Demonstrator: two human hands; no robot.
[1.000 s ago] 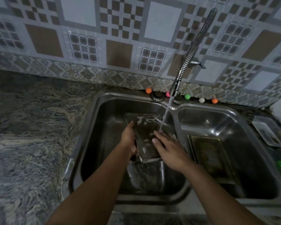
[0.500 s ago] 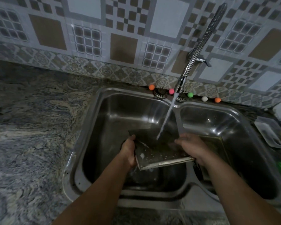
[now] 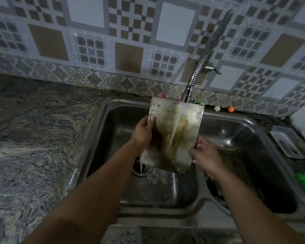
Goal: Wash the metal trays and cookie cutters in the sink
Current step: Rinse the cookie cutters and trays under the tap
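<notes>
Both hands, the left hand and right hand, are gripping the wet metal tray under the tap; seemingly by thin edges, it risks slipping into the sink.

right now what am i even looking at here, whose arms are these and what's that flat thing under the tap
No machine here: the camera sits on a person's head, looking down at their own two bare arms over a double steel sink. The left hand and right hand each hold an edge of a stained metal tray, tilted up on end under the spring tap; water runs down it into the left basin's drain. Another tray lies in the right basin. Small coloured balls sit on the back ledge, and a clear plastic container rests on the counter at right.
</notes>
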